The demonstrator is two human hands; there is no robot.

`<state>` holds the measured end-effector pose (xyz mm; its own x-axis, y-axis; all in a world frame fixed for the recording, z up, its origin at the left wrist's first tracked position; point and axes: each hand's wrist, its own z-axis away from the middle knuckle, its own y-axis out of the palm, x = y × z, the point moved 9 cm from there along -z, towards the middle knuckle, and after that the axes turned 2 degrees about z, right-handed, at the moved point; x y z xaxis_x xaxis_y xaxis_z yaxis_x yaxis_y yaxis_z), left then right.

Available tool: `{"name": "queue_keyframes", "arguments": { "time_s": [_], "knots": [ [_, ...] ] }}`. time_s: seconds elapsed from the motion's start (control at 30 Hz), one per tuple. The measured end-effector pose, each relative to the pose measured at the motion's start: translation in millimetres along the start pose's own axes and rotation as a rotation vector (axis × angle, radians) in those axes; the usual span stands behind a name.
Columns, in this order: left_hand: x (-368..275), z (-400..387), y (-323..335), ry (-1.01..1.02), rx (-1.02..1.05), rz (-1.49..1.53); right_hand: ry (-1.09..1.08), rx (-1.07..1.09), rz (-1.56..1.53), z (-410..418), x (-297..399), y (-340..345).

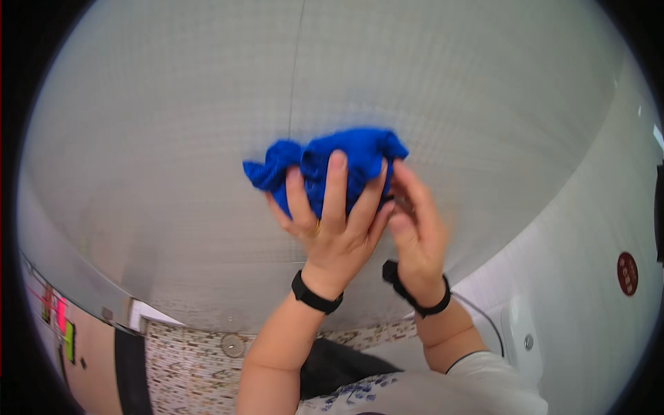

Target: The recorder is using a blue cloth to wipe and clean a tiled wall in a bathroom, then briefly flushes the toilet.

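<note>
A crumpled blue cloth (353, 150) lies against a pale grey tiled wall (207, 104). My left hand (337, 218) presses on it with spread fingers, a ring on one of them and a black band at the wrist. Close by on the right, my right hand (420, 223) has its fingertips at the cloth's right edge, thumb and fingers curved. It also wears a black wristband. The cloth hides part of its fingers, and whether they grip the fabric is not clear.
Below the wall is a mosaic floor with a round drain (233, 345). A white toilet tank (524, 337) with a round button stands at the lower right, beside a thin dark hose. A round dark red sticker (627, 274) bears writing. Hanging coloured items (67, 332) show at the lower left.
</note>
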<state>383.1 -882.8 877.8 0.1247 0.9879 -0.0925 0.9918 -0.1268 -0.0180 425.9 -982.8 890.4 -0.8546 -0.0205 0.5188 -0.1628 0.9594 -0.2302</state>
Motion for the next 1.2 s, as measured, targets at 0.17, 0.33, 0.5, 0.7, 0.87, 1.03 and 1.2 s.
{"name": "queue_keyframes", "arguments": {
  "time_s": [0.17,0.33,0.5,0.7,0.87,1.03,1.2],
  "knots": [
    [0.9,100.3,11.1,-0.122,0.033,-0.008,0.009,0.145,0.034,70.5,-39.6,14.2],
    [21.4,162.3,13.2,-0.275,0.118,0.02,0.143,0.348,-0.114,105.6,-74.7,42.0],
    [18.2,137.4,16.0,-0.309,0.107,0.021,0.054,0.27,-0.224,96.0,-68.8,15.5],
    [-5.2,48.4,13.1,-0.102,0.053,-0.119,0.214,0.004,-0.382,97.6,-94.8,-48.7],
    [-38.5,-42.5,16.3,0.073,-0.012,-0.107,0.172,-0.146,-0.335,98.8,-98.4,-90.4],
    [-50.9,-64.7,21.3,0.094,-0.079,-0.106,0.162,-0.234,-0.356,98.1,-108.4,-107.2],
    [-60.9,-13.6,29.8,0.145,-0.008,-0.147,0.138,-0.203,-0.325,96.4,-112.8,-106.4]
  ]
}}
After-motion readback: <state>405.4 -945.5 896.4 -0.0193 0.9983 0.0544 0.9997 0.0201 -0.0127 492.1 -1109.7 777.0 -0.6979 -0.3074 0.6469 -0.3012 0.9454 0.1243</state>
